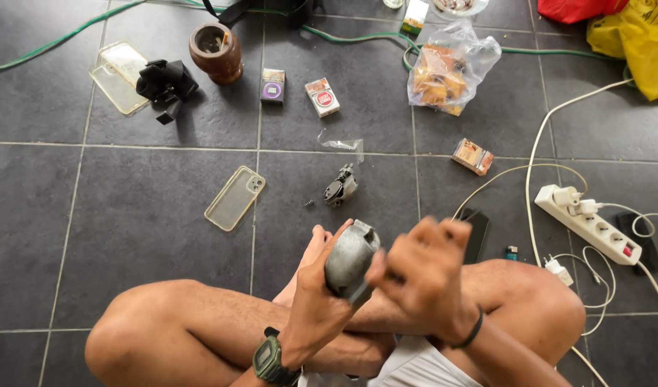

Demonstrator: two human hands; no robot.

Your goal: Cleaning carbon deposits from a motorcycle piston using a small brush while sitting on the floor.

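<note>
A grey metal part [350, 259] — rounded, dull and scuffed, with a darker edge at its lower end — is held above the crossed legs of a person seated on the tiled floor [71, 215]. The left hand [316, 301] is wrapped around it from below, its grip clamped on the part, and a dark watch [270, 360] is worn on that wrist. The right hand [423, 276] is blurred; its fingers are curled together against the part's right side, but whether anything is pinched between them cannot be told. A black band [473, 331] is seen on the right wrist. Just beyond the feet, a second small grey mechanism [341, 185] lies on the floor with a tiny spring [309, 203] beside it and a scrap of clear plastic [343, 145] further off. As for containers: a clear bag [454, 64] at the top holds orange-brown pieces of food, a brown wooden cup [215, 51] is seen with something dark inside, and three small cartons — a purple box [273, 86], a red-and-white box [322, 97], an orange box [473, 156] — are set well apart. Two clear phone cases [234, 198] lie empty to the left, near a black folded object [166, 86]. A white power strip [594, 226] lies to the right, plugs set in it.
</note>
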